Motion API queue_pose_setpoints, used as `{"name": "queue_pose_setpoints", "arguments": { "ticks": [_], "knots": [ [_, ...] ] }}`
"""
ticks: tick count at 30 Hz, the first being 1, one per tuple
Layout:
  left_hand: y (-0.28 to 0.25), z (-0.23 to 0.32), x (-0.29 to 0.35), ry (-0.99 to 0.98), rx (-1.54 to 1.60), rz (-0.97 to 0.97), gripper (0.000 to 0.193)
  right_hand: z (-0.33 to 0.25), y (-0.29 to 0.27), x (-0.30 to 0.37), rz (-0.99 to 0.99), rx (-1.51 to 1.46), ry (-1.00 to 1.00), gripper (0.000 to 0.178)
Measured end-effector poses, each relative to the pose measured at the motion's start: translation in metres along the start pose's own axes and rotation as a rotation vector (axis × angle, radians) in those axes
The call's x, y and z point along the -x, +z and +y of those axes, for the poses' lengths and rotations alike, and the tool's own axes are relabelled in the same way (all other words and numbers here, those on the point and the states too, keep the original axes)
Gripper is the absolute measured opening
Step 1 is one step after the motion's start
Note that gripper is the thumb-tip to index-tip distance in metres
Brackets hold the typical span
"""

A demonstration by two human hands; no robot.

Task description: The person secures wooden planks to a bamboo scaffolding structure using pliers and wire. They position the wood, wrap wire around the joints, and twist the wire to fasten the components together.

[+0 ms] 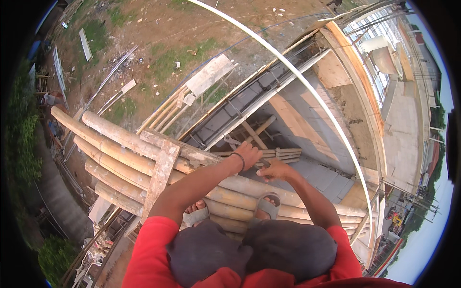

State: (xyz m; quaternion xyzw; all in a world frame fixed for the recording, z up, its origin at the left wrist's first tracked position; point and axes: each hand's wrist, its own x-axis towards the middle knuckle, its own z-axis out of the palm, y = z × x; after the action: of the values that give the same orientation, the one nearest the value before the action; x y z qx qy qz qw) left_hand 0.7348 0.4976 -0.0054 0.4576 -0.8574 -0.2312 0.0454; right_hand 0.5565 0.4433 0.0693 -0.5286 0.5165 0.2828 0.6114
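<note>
My left hand [248, 154], a dark band round its wrist, is closed in front of my knees. A grey metal tool like pliers [233, 140] sticks out past its fingers, over the edge of the bamboo. Close beside it, my right hand [274, 169] is curled, with something dark at its fingertips that I cannot make out. Both hands are above the bamboo pole platform [230, 196], where my sandalled feet [265, 207] stand while I squat. Beyond my hands lies a long steel rebar cage [249, 98] inside a board-sided beam form.
A white pipe [293, 72] arcs across the view. Below is a deep space with a grey block wall [307, 129] and bamboo bracing [261, 127]. A board [163, 168] crosses the poles at left. Dirt ground [158, 29] with scattered planks lies far below; a concrete slab [403, 125] is at right.
</note>
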Motion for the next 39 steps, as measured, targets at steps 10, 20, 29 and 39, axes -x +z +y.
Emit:
{"name": "queue_pose_setpoints", "arguments": {
  "ticks": [10,20,29,39],
  "knots": [
    [-0.035,-0.003,0.004,0.058,-0.057,-0.002,0.046,0.023,0.016,-0.032,0.396,0.515,-0.445,0.03],
    [-0.028,-0.024,-0.021,-0.07,0.189,-0.292,0.046,0.012,-0.012,-0.006,0.231,0.289,-0.363,0.035],
    [-0.014,-0.014,0.011,0.035,0.003,0.081,0.043,0.028,-0.004,-0.027,0.029,0.22,-0.174,0.025],
    [-0.034,-0.037,-0.028,-0.072,0.207,-0.345,0.034,0.018,0.014,0.0,0.848,0.632,-0.565,0.06]
  ]
}}
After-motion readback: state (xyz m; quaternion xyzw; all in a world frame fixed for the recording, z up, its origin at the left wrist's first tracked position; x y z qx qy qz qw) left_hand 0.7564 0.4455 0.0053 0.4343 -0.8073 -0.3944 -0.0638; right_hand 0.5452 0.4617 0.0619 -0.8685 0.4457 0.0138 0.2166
